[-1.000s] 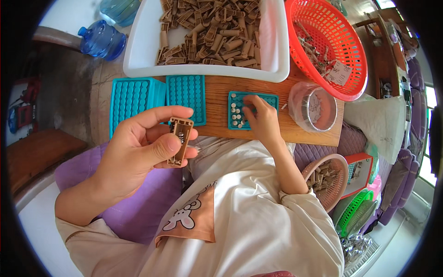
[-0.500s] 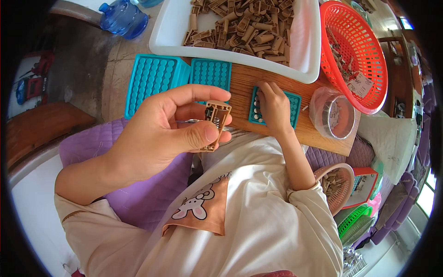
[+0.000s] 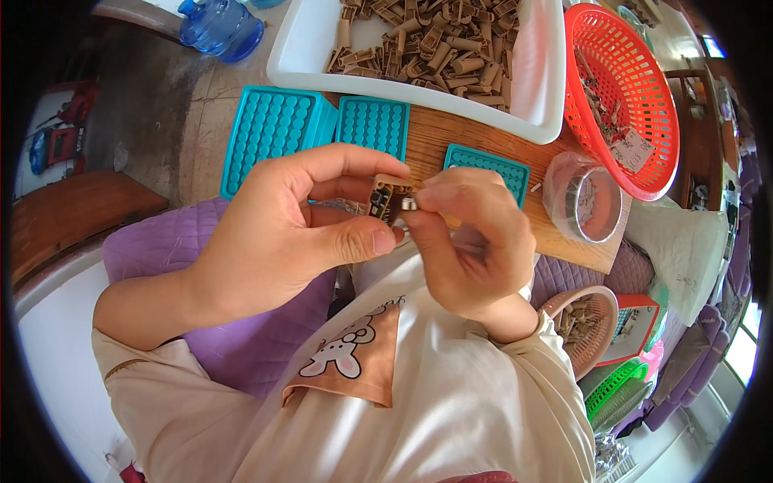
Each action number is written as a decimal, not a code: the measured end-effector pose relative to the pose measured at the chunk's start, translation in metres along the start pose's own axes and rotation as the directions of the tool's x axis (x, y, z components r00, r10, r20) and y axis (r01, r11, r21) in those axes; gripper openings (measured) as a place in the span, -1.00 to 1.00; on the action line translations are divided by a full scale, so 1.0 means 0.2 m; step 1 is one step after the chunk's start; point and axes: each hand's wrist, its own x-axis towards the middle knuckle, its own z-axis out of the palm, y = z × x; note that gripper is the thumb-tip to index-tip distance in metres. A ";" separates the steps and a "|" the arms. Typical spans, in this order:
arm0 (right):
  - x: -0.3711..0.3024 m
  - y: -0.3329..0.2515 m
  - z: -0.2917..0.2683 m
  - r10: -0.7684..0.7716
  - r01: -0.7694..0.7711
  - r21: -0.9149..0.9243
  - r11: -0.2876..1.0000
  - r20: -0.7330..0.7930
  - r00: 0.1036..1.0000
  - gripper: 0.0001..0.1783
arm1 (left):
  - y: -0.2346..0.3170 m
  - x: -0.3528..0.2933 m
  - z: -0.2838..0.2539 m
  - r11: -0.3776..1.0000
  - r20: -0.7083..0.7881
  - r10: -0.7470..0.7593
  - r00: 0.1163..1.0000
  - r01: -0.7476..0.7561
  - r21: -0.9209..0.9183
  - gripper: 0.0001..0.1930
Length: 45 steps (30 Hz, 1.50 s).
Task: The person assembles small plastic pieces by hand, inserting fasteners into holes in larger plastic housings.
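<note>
Between the thumb and fingers of my left hand [image 3: 294,233] is a small brown plastic housing [image 3: 383,187], its open side showing a coil spring and small dark parts. My right hand [image 3: 483,245] pinches a small silver metal cylinder [image 3: 409,204], possibly button cells, at the housing's open side. My fingers partly cover the place where they meet, so I cannot tell whether the cylinder touches the housing. Behind my right hand, a small teal tray [image 3: 515,171] with round pockets lies on the wooden table [image 3: 439,137].
Two more teal trays, a larger one [image 3: 274,133] and a smaller one [image 3: 373,125], stand left. Beyond them is a white bin [image 3: 419,95] of brown housings. A red basket [image 3: 664,153] and a plastic-lined round container [image 3: 597,233] stand right. A blue water jug [image 3: 221,32] is far left.
My right hand has left the teal tray and come to the housing, bringing the silver cylinder. My left hand keeps hold of the housing, now turned slightly.
</note>
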 end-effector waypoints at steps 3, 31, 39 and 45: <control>-0.01 0.01 0.03 -0.098 0.100 -0.077 0.992 0.028 0.995 -0.66 | -0.01 0.00 -0.01 0.998 -0.001 0.038 0.999 -0.038 0.051 -0.57; -0.16 0.35 -0.35 0.517 -0.331 -0.574 0.748 0.192 0.834 -0.79 | 0.00 -0.01 0.00 0.999 0.117 0.013 0.993 -0.009 -0.033 -0.68; -0.28 0.48 -0.30 0.511 -0.067 -0.779 0.623 0.341 0.789 -0.84 | -0.01 -0.01 0.00 1.000 0.102 -0.003 0.995 0.002 0.012 -0.69; -0.17 0.24 -0.20 0.441 -0.420 -0.314 0.851 -0.005 0.898 -0.79 | -0.02 0.00 0.00 0.999 0.079 0.004 0.997 -0.008 0.039 -0.65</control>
